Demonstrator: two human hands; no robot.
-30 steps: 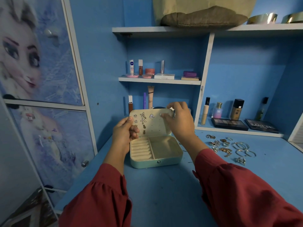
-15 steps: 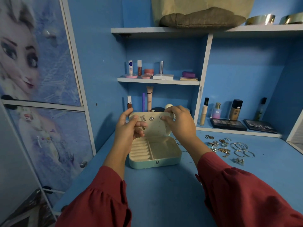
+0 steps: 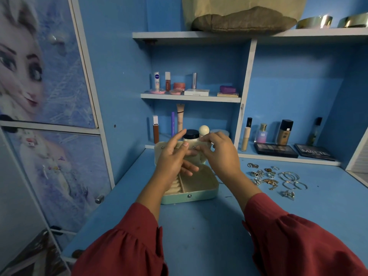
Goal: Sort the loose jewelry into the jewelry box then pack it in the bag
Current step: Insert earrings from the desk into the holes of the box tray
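Two hands raised before the upright lid of a mint-green open jewelry box (image 3: 189, 194) on the blue surface (image 3: 199, 236): left hand (image 3: 173, 158) with fingers spread and relaxed, holding nothing visible; right hand (image 3: 221, 154) with fingers curled, pinching a small silver earring (image 3: 195, 147) against the lid. Loose silver and gold jewelry (image 3: 272, 179) scattered right of the box. Beige fabric bag (image 3: 243, 14) far up on the top shelf.

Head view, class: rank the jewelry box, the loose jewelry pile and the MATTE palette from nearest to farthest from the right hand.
1. Jewelry box: directly under and left of the right hand.
2. Loose jewelry pile: on the desk to its right.
3. MATTE palette: farthest right, on the low shelf.
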